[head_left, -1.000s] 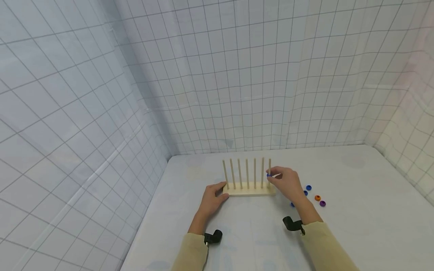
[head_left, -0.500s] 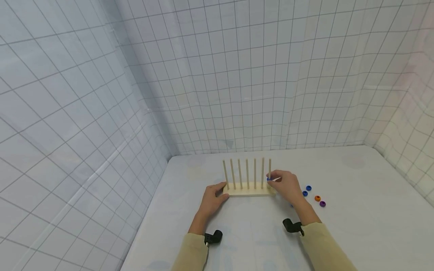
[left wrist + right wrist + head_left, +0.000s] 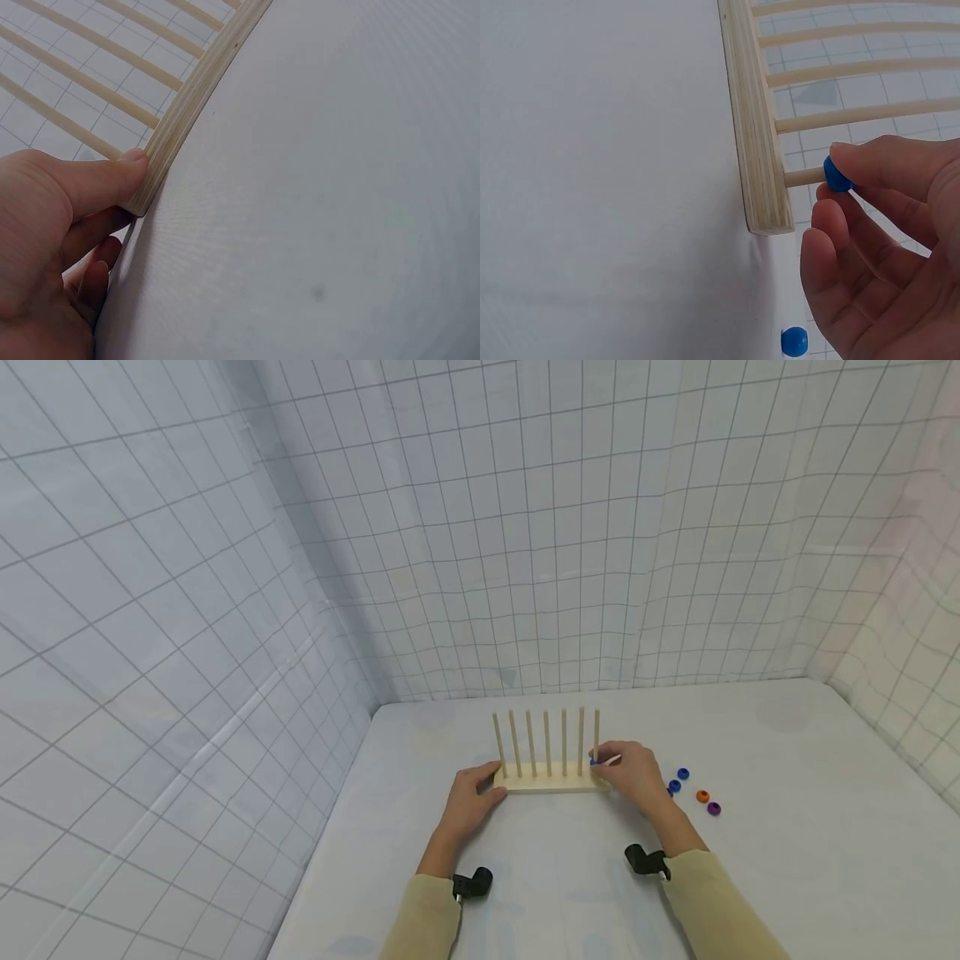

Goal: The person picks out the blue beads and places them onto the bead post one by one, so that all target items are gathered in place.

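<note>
With room being left to the far bench edge point(image 3: 712, 691), a rack point(image 3: 551, 782) is being clamped by the left grip point(image 3: 467, 800), a threaded blue bead point(image 3: 835, 174) by the right grip point(image 3: 636, 771).

Through the head camera I look forward and down from well back, taking in the worktop point(image 3: 555, 852), the left hand point(image 3: 467, 806), the right hand point(image 3: 633, 774) and the gridded sheet point(image 3: 525, 543) beyond. My left wrist camera sits close in, tilted, so the wooden peg rack point(image 3: 551, 780) runs diagonally and only part shows, left end nearest. My right wrist camera, also close, faces the rack's right end, turned sideways. All three views share the rack; head and right wrist both catch the blue bead point(image 3: 838, 174) in the right hand.
</note>
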Motion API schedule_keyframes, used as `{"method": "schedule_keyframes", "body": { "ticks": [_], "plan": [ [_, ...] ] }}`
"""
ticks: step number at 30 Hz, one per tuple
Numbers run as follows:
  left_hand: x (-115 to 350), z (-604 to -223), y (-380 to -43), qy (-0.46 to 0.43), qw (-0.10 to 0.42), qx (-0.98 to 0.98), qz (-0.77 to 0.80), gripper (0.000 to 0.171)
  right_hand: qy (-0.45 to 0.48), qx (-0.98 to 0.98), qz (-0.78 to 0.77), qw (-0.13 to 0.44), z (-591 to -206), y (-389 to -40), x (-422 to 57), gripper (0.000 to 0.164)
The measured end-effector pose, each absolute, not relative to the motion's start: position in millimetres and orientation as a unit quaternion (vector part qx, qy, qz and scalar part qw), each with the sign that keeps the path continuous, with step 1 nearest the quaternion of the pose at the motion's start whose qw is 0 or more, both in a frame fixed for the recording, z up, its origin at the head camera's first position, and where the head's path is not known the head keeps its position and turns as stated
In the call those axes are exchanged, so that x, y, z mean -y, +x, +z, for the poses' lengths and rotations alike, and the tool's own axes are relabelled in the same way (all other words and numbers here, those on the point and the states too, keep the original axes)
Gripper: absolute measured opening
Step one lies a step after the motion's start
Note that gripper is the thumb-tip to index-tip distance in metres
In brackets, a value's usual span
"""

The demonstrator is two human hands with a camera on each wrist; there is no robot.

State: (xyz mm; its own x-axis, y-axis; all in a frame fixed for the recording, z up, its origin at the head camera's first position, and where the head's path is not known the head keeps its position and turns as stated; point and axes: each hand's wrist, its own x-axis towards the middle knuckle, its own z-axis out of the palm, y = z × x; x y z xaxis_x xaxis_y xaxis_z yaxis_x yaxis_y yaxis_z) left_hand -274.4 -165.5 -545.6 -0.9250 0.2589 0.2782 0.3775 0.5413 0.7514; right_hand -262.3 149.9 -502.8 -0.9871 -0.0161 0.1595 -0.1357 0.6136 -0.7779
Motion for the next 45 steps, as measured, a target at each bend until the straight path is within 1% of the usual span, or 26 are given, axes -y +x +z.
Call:
{"method": "schedule_keyframes", "body": {
  "ticks": [12, 21, 32, 45],
  "plan": [
    [166, -544, -274, -0.201, 0.078, 0.871, -0.441, 0.050, 0.029, 0.891, 0.452, 0.043, -515, -265, -150, 0.019],
    [165, -541, -272, -0.204, 0.079, 0.870, -0.442, 0.049, 0.044, 0.892, 0.448, 0.046, -517, -266, -150, 0.021],
    [165, -544, -275, -0.216, 0.081, 0.865, -0.445, 0.050, 0.046, 0.909, 0.413, 0.030, -505, -260, -158, 0.034],
    [164, -542, -273, -0.197, 0.074, 0.873, -0.439, 0.049, 0.079, 0.927, 0.364, 0.042, -484, -249, -182, 0.031]
  ]
}}
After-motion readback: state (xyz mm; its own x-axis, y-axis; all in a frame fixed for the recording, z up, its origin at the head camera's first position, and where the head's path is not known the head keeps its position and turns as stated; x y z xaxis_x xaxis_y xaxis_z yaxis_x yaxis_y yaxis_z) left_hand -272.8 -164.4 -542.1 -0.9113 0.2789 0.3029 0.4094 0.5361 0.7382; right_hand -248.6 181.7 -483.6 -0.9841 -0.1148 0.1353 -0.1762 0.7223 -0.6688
